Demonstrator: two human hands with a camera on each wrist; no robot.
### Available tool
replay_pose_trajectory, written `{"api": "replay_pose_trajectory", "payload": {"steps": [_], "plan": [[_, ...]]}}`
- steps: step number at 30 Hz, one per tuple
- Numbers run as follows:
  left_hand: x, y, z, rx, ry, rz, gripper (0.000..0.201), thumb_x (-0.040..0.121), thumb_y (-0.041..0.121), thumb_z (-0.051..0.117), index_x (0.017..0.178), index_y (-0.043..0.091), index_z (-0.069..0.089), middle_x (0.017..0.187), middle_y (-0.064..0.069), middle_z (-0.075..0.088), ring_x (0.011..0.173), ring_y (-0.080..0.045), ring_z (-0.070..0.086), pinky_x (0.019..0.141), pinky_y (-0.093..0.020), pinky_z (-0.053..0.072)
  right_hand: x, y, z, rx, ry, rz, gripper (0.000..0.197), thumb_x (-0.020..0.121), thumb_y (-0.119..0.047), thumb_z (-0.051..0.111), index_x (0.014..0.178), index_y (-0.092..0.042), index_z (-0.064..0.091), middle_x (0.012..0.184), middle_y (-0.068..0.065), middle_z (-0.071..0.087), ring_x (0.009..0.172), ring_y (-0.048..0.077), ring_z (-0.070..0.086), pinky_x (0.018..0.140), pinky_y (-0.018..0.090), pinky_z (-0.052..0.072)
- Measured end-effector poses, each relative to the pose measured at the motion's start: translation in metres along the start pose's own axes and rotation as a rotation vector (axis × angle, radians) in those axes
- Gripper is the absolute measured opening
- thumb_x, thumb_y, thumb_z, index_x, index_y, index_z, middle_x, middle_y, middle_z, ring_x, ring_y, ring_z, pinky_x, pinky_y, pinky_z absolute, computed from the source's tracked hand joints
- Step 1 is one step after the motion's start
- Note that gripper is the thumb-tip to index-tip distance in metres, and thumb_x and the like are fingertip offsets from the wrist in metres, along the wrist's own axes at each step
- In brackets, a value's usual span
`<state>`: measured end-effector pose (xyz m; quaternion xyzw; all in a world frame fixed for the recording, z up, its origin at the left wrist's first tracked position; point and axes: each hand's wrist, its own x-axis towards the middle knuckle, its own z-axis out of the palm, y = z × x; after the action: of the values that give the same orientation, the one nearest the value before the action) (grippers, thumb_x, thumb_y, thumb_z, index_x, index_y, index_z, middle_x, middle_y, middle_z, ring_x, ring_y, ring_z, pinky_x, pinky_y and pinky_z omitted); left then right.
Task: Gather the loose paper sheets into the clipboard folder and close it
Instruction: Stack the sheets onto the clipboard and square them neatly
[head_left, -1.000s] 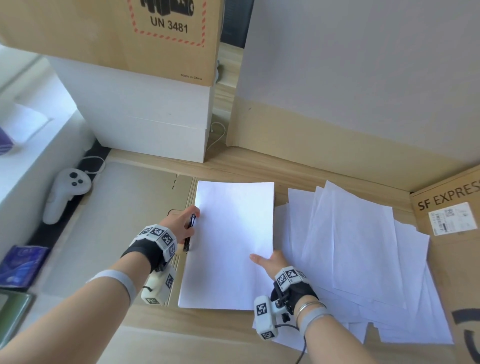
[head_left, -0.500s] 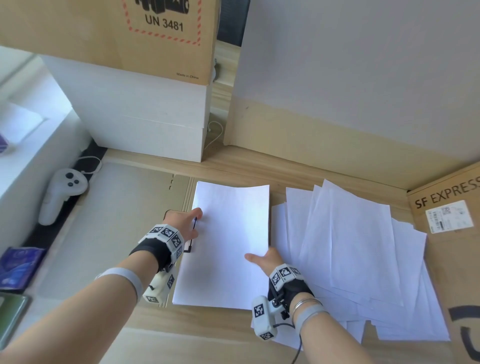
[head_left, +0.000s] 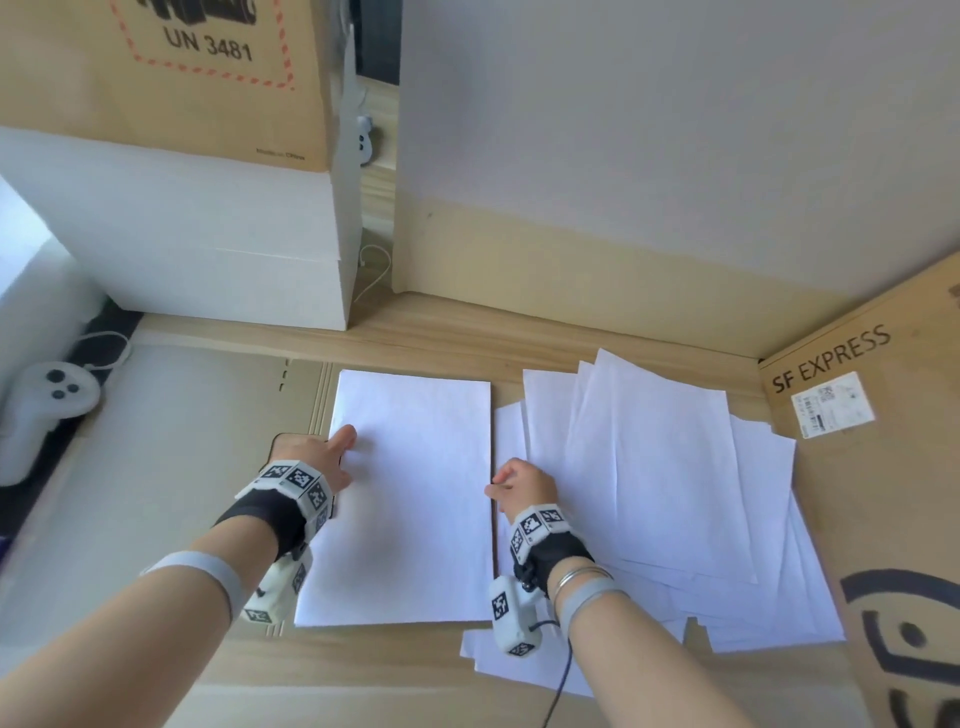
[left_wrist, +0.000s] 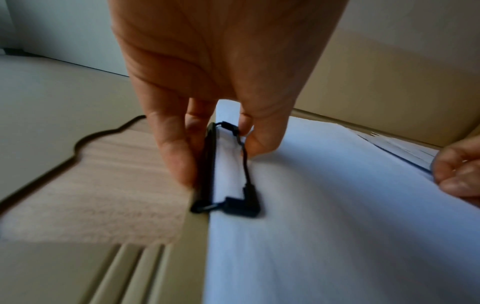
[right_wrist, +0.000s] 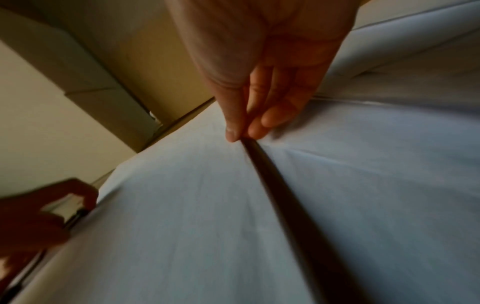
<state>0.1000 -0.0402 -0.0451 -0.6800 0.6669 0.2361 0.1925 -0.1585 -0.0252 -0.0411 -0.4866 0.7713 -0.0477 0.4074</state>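
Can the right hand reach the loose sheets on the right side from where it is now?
Probably yes. The right hand pinches the neat stack's right edge, and the loose sheets lie uncovered right beside it.

Two hands (head_left: 332, 457), roughly eight loose sheets (head_left: 649, 467).

Left hand (head_left: 317, 457) fingers (left_wrist: 174, 160) curled in a pinch; right hand (head_left: 522, 486) pinching too.
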Motion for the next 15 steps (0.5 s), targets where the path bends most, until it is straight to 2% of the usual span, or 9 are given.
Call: {"api": "replay_pose_trajectory", "payload": {"steps": [2, 3, 5, 7, 9, 11, 13, 14, 15], "plan": [[0.0, 0.003, -0.001, -0.007, -0.011, -0.053, 0.03, 0.085, 0.023, 0.044, 0.113, 0.025, 0.036, 0.079, -0.001, 0.055, 0.075, -0.023, 0.058, 0.074, -0.027, 0.05, 0.002, -0.001, -0.001, -0.039, -0.036, -0.007, 0.031, 0.077, -0.018, 0.067, 0.057, -0.028, 0.046, 0.059, -0.005, 0.058, 0.067, 0.021, 0.064, 0.069, 0.025, 0.054], [-0.001, 0.008, -0.003, -0.016, -0.004, -0.089, 0.027, 0.085, 0.021, 0.042, 0.111, 0.026, 0.035, 0.083, -0.003, 0.053, 0.08, -0.026, 0.058, 0.077, -0.029, 0.052, 0.003, 0.001, -0.003, -0.018, -0.043, -0.012, 0.03, 0.078, -0.02, 0.066, 0.057, -0.027, 0.046, 0.058, -0.005, 0.058, 0.063, 0.02, 0.063, 0.065, 0.023, 0.052], [-0.004, 0.02, -0.008, -0.051, 0.035, -0.144, 0.026, 0.089, 0.022, 0.041, 0.114, 0.027, 0.035, 0.105, -0.007, 0.046, 0.098, -0.03, 0.05, 0.082, -0.034, 0.048, 0.006, 0.004, -0.015, 0.083, 0.007, -0.011, 0.027, 0.08, -0.022, 0.064, 0.058, -0.025, 0.048, 0.054, -0.006, 0.056, 0.05, 0.015, 0.057, 0.05, 0.017, 0.046], [-0.006, 0.04, -0.014, -0.073, 0.096, -0.125, 0.029, 0.092, 0.027, 0.04, 0.121, 0.027, 0.038, 0.122, -0.008, 0.037, 0.111, -0.03, 0.04, 0.084, -0.034, 0.042, 0.009, 0.016, -0.038, 0.188, 0.093, 0.039, 0.025, 0.082, -0.022, 0.061, 0.061, -0.022, 0.049, 0.053, -0.005, 0.055, 0.044, 0.011, 0.052, 0.045, 0.017, 0.043], [-0.005, 0.064, -0.021, -0.09, 0.148, -0.067, 0.031, 0.091, 0.03, 0.041, 0.123, 0.027, 0.041, 0.126, -0.007, 0.035, 0.114, -0.029, 0.037, 0.091, -0.035, 0.042, 0.014, 0.038, -0.067, 0.215, 0.175, 0.11, 0.023, 0.084, -0.02, 0.059, 0.063, -0.021, 0.05, 0.055, -0.004, 0.057, 0.046, 0.012, 0.054, 0.056, 0.023, 0.049], [-0.003, 0.092, -0.025, -0.135, 0.167, -0.001, 0.032, 0.091, 0.031, 0.042, 0.123, 0.026, 0.045, 0.127, -0.007, 0.037, 0.116, -0.029, 0.038, 0.095, -0.037, 0.041, 0.02, 0.068, -0.096, 0.231, 0.256, 0.185, 0.018, 0.083, -0.02, 0.059, 0.066, -0.022, 0.054, 0.065, 0.002, 0.065, 0.061, 0.02, 0.064, 0.073, 0.029, 0.055], [-0.003, 0.12, -0.026, -0.201, 0.148, 0.039, 0.031, 0.092, 0.03, 0.042, 0.121, 0.024, 0.048, 0.129, -0.007, 0.04, 0.119, -0.029, 0.038, 0.096, -0.038, 0.041, 0.021, 0.095, -0.121, 0.193, 0.308, 0.25, 0.009, 0.084, -0.021, 0.059, 0.075, -0.021, 0.062, 0.086, 0.007, 0.071, 0.083, 0.025, 0.066, 0.079, 0.027, 0.051], [-0.003, 0.135, -0.025, -0.235, 0.146, 0.058, 0.03, 0.092, 0.028, 0.041, 0.12, 0.023, 0.05, 0.129, -0.008, 0.041, 0.12, -0.03, 0.038, 0.097, -0.038, 0.041, 0.02, 0.109, -0.134, 0.175, 0.317, 0.277, 0.008, 0.086, -0.021, 0.058, 0.087, -0.017, 0.065, 0.094, 0.008, 0.069, 0.089, 0.026, 0.063, 0.078, 0.024, 0.046], [-0.003, 0.15, -0.024, -0.26, 0.142, 0.072, 0.029, 0.092, 0.027, 0.042, 0.119, 0.022, 0.051, 0.129, -0.008, 0.042, 0.12, -0.03, 0.038, 0.097, -0.039, 0.041, 0.022, 0.123, -0.143, 0.156, 0.32, 0.309, 0.016, 0.087, -0.02, 0.057, 0.099, -0.013, 0.065, 0.102, 0.009, 0.068, 0.094, 0.026, 0.061, 0.078, 0.023, 0.043]]}}
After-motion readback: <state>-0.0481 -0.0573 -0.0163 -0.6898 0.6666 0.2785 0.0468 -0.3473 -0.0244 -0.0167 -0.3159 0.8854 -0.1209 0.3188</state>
